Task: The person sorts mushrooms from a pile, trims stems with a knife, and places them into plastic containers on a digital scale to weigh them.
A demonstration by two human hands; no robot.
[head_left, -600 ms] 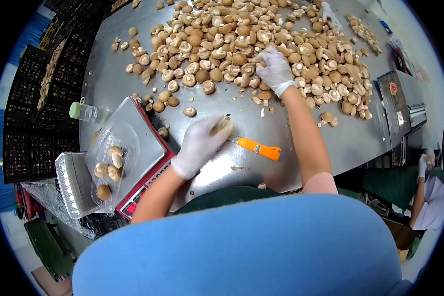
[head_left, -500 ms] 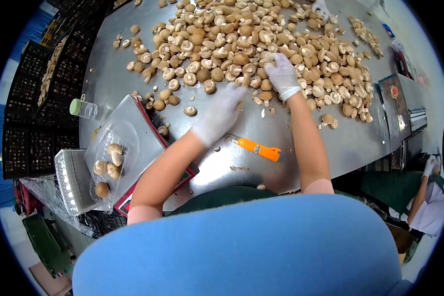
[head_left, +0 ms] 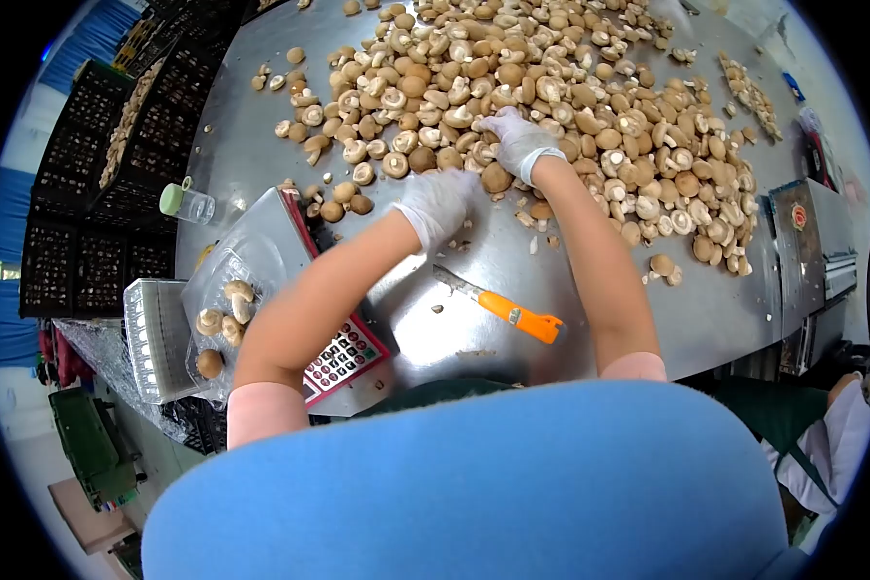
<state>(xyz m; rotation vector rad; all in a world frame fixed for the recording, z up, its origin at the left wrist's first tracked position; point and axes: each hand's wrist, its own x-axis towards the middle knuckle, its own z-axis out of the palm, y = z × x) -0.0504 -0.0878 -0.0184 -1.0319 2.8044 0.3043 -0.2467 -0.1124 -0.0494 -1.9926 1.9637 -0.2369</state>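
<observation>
A broad heap of brown-capped mushrooms (head_left: 638, 145) with pale stems covers the far part of a metal table (head_left: 435, 329). My left hand (head_left: 435, 208), in a white glove, is at the near edge of the heap, its fingers smeared by motion. Just right of it, my gloved right hand (head_left: 520, 143) reaches into the heap with fingers bent, seemingly closed round a mushroom that is mostly hidden. A brown mushroom cap (head_left: 496, 177) lies just below that hand. Nearer to me rests a knife with an orange handle (head_left: 518, 317), its blade pointing left, touched by neither hand.
At left, a scale (head_left: 343, 358) with a keypad bears a clear plastic tray (head_left: 224, 280) holding several mushrooms. Beside it are stacked clear trays (head_left: 155, 338) and a green-capped bottle (head_left: 188, 201). Black crates (head_left: 77, 184) stand far left. Another person (head_left: 812, 425) is at right.
The view has shifted slightly. My right hand has moved left across the heap, closer to my left hand. My left forearm has swung outward, showing more of the scale's keypad and the knife's blade.
</observation>
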